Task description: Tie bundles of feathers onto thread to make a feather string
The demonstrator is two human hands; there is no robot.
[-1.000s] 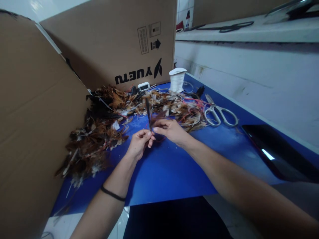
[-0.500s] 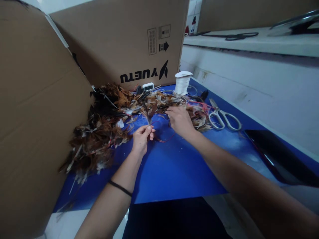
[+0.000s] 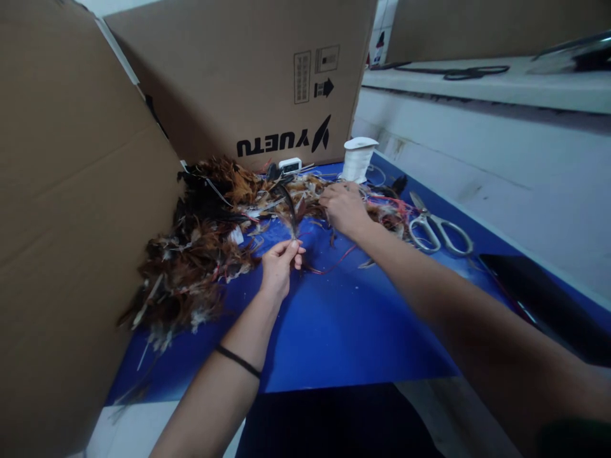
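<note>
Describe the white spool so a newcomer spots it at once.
Find the cardboard marked YUETU, then its lower right corner. There, on the blue table, just beyond the right hand, stands the spool. Unlike the low white device to its left, it is tall, with a flared top.
</note>
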